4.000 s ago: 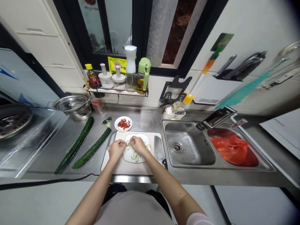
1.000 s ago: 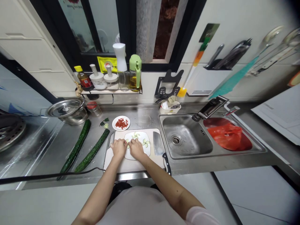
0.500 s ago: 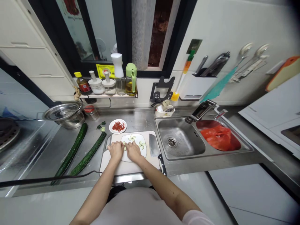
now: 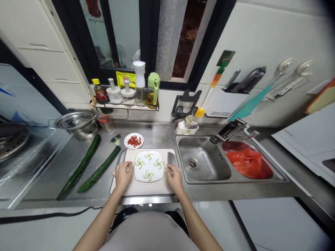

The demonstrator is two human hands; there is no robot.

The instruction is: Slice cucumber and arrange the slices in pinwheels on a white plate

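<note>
"What stands at the left end of the steel counter [image 4: 61, 153]?"

"A lidded metal pot [image 4: 87, 131], with a long cucumber [image 4: 80, 169] slanting toward the front edge. A shorter cucumber [image 4: 101, 169] lies beside it, roughly parallel. Behind that one are a red-topped jar [image 4: 106, 124] and a few cucumber offcuts [image 4: 117, 142]."

"And the left hand [image 4: 122, 176]?"

"Over the left part of the cutting board [image 4: 149, 190], just beside the plate. Its fingers are bent, the thumb a little apart from them; whether it rests on the board cannot be told."

"What comes next along the counter?"

"A small white dish [image 4: 126, 141] of red pieces [image 4: 134, 141], behind the board. Then the squarish white plate [image 4: 149, 166], lying flat on the board between the two hands. Cucumber slices [image 4: 158, 163] form four pinwheels on it, one toward each side."

"Right of the plate?"

"A wide knife blade [image 4: 171, 159] on the board, partly hidden by the right hand [image 4: 175, 177]. That hand's fingers are loosely bent, tips near the plate's edge but clear of it; whether they touch the blade cannot be told."

"Farther right?"

"The sink [image 4: 206, 162], then a red plastic bag [image 4: 246, 163] in the smaller basin."
</note>
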